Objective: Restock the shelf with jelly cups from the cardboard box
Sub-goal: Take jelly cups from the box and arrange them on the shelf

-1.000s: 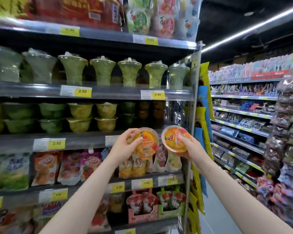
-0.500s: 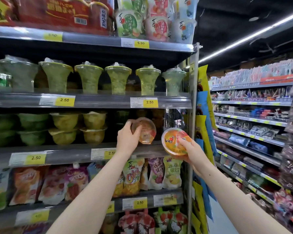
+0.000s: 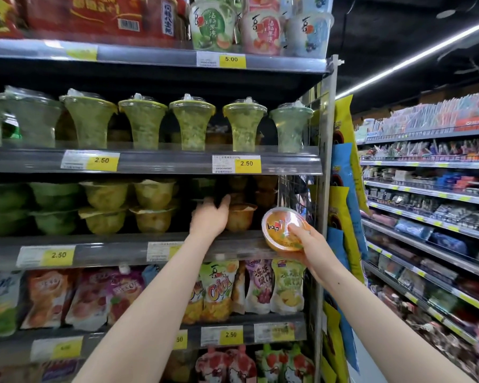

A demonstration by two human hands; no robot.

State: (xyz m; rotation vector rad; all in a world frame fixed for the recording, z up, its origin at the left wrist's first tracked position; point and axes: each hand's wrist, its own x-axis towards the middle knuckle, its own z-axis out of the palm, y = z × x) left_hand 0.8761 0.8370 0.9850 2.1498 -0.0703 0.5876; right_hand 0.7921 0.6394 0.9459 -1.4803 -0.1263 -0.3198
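Note:
My left hand (image 3: 210, 219) reaches into the middle shelf (image 3: 116, 250), fingers fairly straight, resting against the left side of an orange jelly cup (image 3: 242, 218) that stands upright on the shelf board. More orange cups are stacked in the dark behind and above it. My right hand (image 3: 306, 246) grips a second orange jelly cup (image 3: 281, 226) just in front of the shelf's right end, lid tilted toward me, thumb on the lid. The cardboard box is out of view.
Yellow and green jelly cups (image 3: 150, 205) are stacked two high to the left on the same shelf. Tall green cups (image 3: 191, 125) stand on the shelf above and pouches (image 3: 257, 286) hang below. A metal upright (image 3: 322, 217) ends the shelf; an aisle runs along on the right.
My left hand carried its orange cup forward into the shelf and set it down upright, and its fingers have loosened. My right hand kept its cup at about the same spot.

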